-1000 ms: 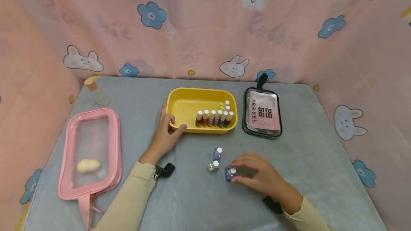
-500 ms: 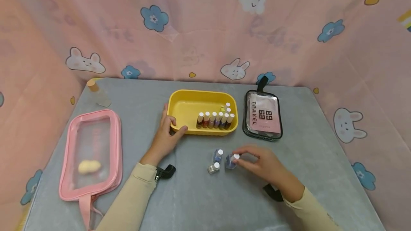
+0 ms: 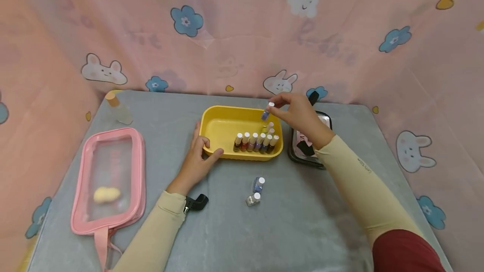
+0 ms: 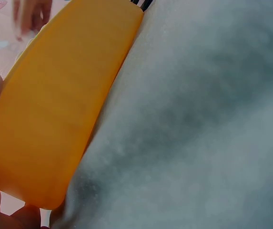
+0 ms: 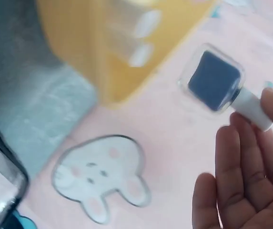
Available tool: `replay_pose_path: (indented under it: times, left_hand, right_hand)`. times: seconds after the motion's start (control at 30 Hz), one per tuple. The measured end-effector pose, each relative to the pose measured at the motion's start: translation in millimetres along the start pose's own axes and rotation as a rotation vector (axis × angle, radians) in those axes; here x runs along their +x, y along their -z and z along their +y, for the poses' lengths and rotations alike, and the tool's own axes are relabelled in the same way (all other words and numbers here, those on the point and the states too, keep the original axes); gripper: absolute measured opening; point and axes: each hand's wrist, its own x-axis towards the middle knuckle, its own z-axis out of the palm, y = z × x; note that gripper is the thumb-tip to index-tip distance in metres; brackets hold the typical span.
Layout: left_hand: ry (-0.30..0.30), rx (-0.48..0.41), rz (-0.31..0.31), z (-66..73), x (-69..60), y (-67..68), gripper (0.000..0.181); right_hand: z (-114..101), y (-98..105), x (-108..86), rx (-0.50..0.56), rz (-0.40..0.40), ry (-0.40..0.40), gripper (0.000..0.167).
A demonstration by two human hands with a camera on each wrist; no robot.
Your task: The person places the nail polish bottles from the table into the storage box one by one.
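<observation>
My right hand pinches a nail polish bottle by its white cap, over the back right part of the yellow tray. In the right wrist view this bottle shows dark blue polish in clear glass. My left hand grips the tray's front left corner, thumb at the front rim. Inside the tray, several white-capped polish bottles stand in a row along the front right. A few more lie behind them, partly hidden. On the table, a blue polish bottle and a clear silvery one sit close together.
A black-edged travel pouch lies right of the tray, partly under my right forearm. At left is a pink clear bag with a yellow item seen in it. A bottle with an orange-tan cap is at the back left.
My right hand has lifted a blue polish bottle off the table and carried it up and away to above the tray. My left hand stays at the tray's corner.
</observation>
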Motion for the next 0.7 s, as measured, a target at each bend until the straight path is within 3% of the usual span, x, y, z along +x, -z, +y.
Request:
replay_pose_path:
  times: [0.23, 0.7]
  left_hand:
    - [0.000, -0.002, 0.003, -0.1, -0.2, 0.4, 0.045]
    - [0.002, -0.003, -0.001, 0.1, 0.1, 0.0, 0.045]
  right_hand:
    - [16, -20, 23.3, -0.119, -0.111, -0.125, 0.031]
    - [15, -32, 23.6, -0.406, -0.244, -0.118, 0.034]
